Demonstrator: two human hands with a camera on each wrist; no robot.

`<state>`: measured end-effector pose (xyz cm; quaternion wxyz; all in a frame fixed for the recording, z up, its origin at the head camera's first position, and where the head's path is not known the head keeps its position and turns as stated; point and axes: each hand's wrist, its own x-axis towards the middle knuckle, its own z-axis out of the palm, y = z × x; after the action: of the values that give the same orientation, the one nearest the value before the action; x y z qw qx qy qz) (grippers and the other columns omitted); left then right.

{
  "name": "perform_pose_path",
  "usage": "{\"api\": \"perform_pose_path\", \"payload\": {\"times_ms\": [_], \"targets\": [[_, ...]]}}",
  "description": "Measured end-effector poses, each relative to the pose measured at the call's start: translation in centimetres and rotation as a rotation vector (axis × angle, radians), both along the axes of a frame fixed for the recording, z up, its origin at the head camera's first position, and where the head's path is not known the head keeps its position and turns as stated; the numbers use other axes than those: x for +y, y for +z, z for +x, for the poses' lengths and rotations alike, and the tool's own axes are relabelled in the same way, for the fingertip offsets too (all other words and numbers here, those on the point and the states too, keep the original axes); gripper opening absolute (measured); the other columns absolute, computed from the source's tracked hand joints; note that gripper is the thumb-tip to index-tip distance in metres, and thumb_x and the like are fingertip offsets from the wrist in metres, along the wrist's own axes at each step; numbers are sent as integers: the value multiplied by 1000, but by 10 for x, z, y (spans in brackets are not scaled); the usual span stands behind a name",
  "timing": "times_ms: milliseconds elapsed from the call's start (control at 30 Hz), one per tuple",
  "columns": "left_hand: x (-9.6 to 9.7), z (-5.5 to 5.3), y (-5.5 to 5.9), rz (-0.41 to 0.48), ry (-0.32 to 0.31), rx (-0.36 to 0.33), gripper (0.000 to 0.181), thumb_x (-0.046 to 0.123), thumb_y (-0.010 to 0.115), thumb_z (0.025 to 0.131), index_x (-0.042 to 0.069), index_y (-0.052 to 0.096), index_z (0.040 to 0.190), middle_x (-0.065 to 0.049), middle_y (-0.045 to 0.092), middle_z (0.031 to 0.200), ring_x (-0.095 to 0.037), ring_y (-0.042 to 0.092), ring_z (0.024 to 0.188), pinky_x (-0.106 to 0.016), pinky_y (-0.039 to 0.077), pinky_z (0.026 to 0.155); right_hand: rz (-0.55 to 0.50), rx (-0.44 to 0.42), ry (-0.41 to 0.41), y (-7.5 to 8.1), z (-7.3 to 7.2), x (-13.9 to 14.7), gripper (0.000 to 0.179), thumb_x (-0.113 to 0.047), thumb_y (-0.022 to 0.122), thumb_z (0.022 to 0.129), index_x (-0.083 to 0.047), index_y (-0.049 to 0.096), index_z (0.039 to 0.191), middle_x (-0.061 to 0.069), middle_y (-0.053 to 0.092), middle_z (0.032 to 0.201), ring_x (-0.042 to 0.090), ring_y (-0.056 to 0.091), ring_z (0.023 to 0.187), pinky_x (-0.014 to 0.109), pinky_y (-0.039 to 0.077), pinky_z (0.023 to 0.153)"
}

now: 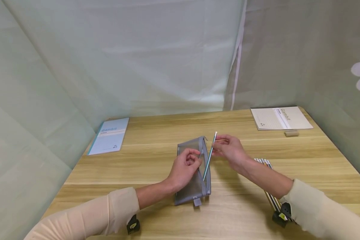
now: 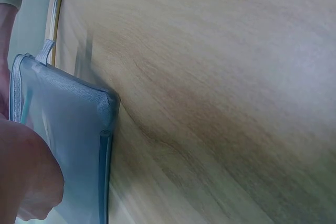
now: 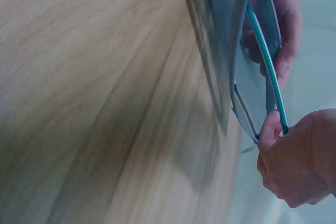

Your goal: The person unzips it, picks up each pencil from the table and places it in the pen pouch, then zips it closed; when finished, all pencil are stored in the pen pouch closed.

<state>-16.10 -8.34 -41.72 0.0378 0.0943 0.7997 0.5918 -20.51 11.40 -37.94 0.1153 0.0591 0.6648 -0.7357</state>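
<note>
A grey see-through zip pencil case (image 1: 189,191) stands propped on the table, its zipped mouth parted toward the right. My left hand (image 1: 183,168) pinches the near edge of that mouth between thumb and fingers. Slanting into the opening is a teal pencil (image 1: 209,160), its lower end inside the case. Near its top, my right hand (image 1: 232,151) grips the pencil with thumb and fingertips. From the right wrist view, the pencil (image 3: 266,64) lies along the gap between the case's two zip edges, and the left fingers show behind the case.
Several pencils (image 1: 270,196) lie in a bunch under the right forearm. A notebook (image 1: 109,136) rests at the back left, another notebook (image 1: 280,118) at the back right. In front of the latter sits a small tan cylindrical item (image 1: 291,133). Curtains (image 1: 168,60) surround the wooden table (image 1: 228,213).
</note>
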Motion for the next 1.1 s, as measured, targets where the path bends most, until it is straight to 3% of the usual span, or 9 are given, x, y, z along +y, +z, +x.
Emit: {"api": "perform_pose_path", "payload": {"times_ms": [233, 433, 767, 1100], "targets": [[2, -1, 1, 35, -9, 19, 27, 4, 68, 100, -4, 61, 125, -7, 67, 93, -12, 61, 70, -20, 51, 60, 6, -16, 29, -2, 4, -8, 40, 7, 61, 103, 12, 49, 141, 17, 62, 110, 17, 71, 83, 29, 64, 78], [2, 0, 3, 38, -18, 14, 26, 4, 68, 100, -2, 61, 125, -9, 67, 94, -14, 61, 71, -21, 52, 61, 11, -14, 38, -5, 5, -12, 39, 9, 62, 102, 13, 52, 140, 22, 61, 115, 19, 70, 83, 30, 64, 79], [3, 3, 3, 20, -26, 0, 24, 5, 67, 101, 5, 62, 124, -4, 67, 95, -14, 62, 73, -22, 54, 62, 49, -2, 37, -11, 4, -17, 35, 10, 64, 100, 14, 57, 134, 21, 65, 109, 17, 69, 77, 33, 64, 78], [3, 1, 2, 25, -28, 27, 23, 4, 69, 100, 1, 63, 122, -7, 67, 93, -14, 62, 74, -22, 53, 62, 94, -13, 69, -16, 4, -22, 36, 11, 63, 99, 15, 59, 134, 22, 66, 109, 19, 69, 79, 33, 64, 80]]}}
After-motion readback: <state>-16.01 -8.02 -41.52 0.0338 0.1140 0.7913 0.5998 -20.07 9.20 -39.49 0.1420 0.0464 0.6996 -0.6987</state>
